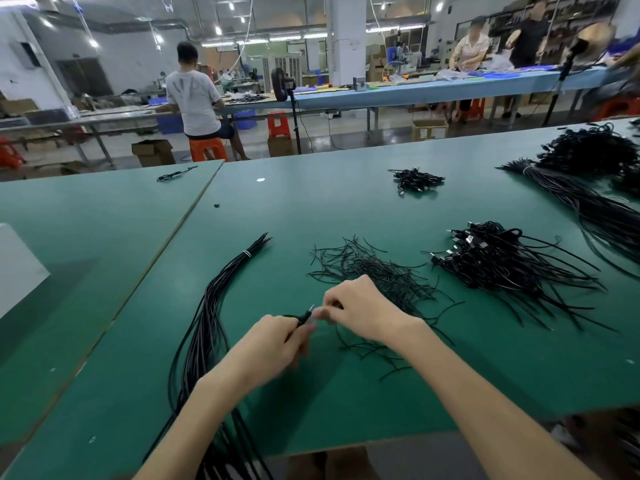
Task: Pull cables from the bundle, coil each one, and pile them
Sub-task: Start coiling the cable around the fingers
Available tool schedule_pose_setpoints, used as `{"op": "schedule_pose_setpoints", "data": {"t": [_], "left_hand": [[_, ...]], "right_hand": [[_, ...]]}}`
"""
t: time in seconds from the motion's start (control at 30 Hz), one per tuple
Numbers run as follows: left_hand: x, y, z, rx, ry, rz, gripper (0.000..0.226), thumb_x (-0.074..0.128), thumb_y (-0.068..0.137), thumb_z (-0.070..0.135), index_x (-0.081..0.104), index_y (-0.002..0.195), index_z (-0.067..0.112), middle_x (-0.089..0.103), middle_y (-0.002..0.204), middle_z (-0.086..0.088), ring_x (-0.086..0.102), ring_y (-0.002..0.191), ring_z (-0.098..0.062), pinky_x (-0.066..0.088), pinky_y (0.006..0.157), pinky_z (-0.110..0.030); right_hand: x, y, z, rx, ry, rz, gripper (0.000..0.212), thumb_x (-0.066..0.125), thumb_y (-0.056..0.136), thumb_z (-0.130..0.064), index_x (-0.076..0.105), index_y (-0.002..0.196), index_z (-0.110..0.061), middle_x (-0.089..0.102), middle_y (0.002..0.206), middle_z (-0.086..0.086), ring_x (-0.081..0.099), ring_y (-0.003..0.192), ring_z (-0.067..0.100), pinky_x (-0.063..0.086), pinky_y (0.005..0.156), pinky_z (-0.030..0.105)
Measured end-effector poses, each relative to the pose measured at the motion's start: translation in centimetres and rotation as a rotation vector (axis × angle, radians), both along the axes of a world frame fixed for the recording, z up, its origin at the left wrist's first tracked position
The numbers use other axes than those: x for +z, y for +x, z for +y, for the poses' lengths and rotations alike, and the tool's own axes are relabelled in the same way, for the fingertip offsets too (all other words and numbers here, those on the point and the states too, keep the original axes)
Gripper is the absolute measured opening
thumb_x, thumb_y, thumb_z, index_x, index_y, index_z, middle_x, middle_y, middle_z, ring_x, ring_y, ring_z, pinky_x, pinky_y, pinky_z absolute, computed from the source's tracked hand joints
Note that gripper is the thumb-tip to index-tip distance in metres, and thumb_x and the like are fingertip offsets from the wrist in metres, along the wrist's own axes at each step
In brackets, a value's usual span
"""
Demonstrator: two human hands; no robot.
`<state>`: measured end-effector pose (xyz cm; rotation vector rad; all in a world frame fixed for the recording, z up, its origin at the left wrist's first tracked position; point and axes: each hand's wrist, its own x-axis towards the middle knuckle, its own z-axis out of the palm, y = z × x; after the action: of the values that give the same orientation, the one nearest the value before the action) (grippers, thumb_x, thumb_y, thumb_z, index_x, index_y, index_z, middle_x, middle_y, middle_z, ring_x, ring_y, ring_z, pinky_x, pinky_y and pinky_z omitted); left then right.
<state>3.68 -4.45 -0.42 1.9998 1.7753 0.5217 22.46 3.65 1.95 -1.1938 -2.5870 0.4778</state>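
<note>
A long bundle of black cables [211, 306], tied near its far tip with a white band, runs from the table's front edge up and to the right. My left hand [277, 341] grips one black cable [302, 317] near its plug end, just right of the bundle. My right hand [360, 310] pinches the tip of that same cable, a hand's width from the left. Behind my right hand lies a loose heap of thin black tie strands [367, 268]. A pile of coiled cables [495, 258] with plugs lies further right.
The green table [311, 202] has a seam on the left. A small cable cluster [417, 180] lies at the far middle, and a large bundle [588, 195] at the far right. A single cable [173, 174] lies far left. People work at benches beyond.
</note>
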Motion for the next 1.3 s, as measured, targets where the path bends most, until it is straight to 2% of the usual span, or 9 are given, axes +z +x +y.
{"op": "schedule_pose_setpoints", "data": {"t": [0.07,0.13,0.3,0.47,0.57,0.67,0.93,1.17,1.3], "left_hand": [[-1.3,0.1,0.3,0.085,0.156,0.225,0.048,0.039,0.107,0.049,0.065,0.081,0.018,0.069,0.077,0.003,0.066,0.076,-0.021,0.050,0.072,-0.038],[-2.3,0.5,0.7,0.157,0.280,0.131,0.054,0.033,0.104,0.051,0.068,0.088,0.014,0.070,0.087,0.004,0.066,0.086,-0.023,0.051,0.078,-0.041],[-1.6,2.4,1.8,0.260,0.294,-0.615,0.046,0.039,0.108,0.044,0.078,0.108,0.019,0.078,0.105,0.014,0.070,0.107,0.002,0.050,0.096,-0.015],[0.2,3.9,1.9,0.304,0.044,-1.403,0.063,0.035,0.106,0.052,0.062,0.130,0.001,0.073,0.126,-0.009,0.068,0.120,-0.017,0.056,0.097,-0.026],[1.5,4.5,1.6,0.298,-0.021,-1.653,0.055,0.036,0.108,0.046,0.061,0.128,0.001,0.074,0.123,-0.010,0.071,0.115,-0.020,0.060,0.084,-0.025],[2.1,4.3,1.2,0.359,-0.036,-1.699,0.035,0.047,0.106,0.042,0.067,0.114,0.014,0.078,0.098,0.005,0.077,0.094,-0.016,0.059,0.066,-0.025],[1.8,4.0,0.8,0.237,-0.091,-1.822,0.022,0.061,0.094,0.041,0.064,0.092,0.019,0.063,0.066,0.011,0.072,0.069,-0.013,0.060,0.074,-0.028],[0.5,2.8,1.1,0.131,-0.129,-1.743,0.033,0.056,0.097,0.046,0.056,0.075,0.021,0.042,0.062,0.009,0.057,0.061,-0.011,0.051,0.063,-0.032],[0.5,2.8,1.4,0.193,-0.085,-1.697,0.041,0.060,0.094,0.044,0.058,0.062,0.019,0.040,0.053,0.006,0.050,0.044,-0.013,0.056,0.067,-0.028]], "right_hand": [[0.1,-0.3,0.1,-0.031,-0.071,0.170,0.033,0.059,0.102,-0.038,0.074,0.086,-0.015,0.065,0.073,-0.009,0.051,0.066,0.011,0.037,0.090,0.034],[0.0,-0.8,-0.2,-0.043,-0.148,0.339,0.028,0.058,0.104,-0.030,0.072,0.087,-0.013,0.061,0.069,-0.011,0.048,0.062,0.006,0.035,0.079,0.030],[-0.8,-1.3,-2.0,-0.079,-0.258,0.642,0.026,0.050,0.107,-0.018,0.067,0.089,-0.008,0.059,0.064,-0.008,0.049,0.059,0.000,0.038,0.064,0.017],[-1.9,-2.1,-4.8,-0.050,-0.429,0.792,0.027,0.047,0.109,-0.018,0.067,0.095,-0.005,0.062,0.062,-0.005,0.054,0.059,0.008,0.041,0.060,0.018],[-2.6,-2.2,-5.9,-0.068,-0.578,0.868,0.031,0.049,0.108,-0.018,0.060,0.091,0.005,0.062,0.059,-0.003,0.050,0.053,0.010,0.038,0.053,0.023],[-2.8,-1.6,-6.2,-0.090,-0.666,0.898,0.041,0.052,0.108,-0.027,0.060,0.095,0.011,0.064,0.060,-0.002,0.050,0.051,0.009,0.039,0.051,0.022],[-3.4,-0.8,-5.9,-0.042,-0.797,0.930,0.036,0.066,0.099,-0.041,0.056,0.125,-0.019,0.075,0.082,0.005,0.050,0.047,0.016,0.045,0.053,0.021],[-3.6,-1.2,-6.0,-0.162,-0.721,1.070,0.016,0.079,0.089,-0.017,0.073,0.104,-0.018,0.073,0.084,-0.009,0.064,0.072,0.006,0.042,0.059,0.019],[-3.9,-2.2,-6.6,-0.167,-0.629,1.142,0.014,0.083,0.085,-0.025,0.075,0.096,-0.023,0.076,0.085,-0.012,0.067,0.078,-0.003,0.048,0.066,0.012]]}}
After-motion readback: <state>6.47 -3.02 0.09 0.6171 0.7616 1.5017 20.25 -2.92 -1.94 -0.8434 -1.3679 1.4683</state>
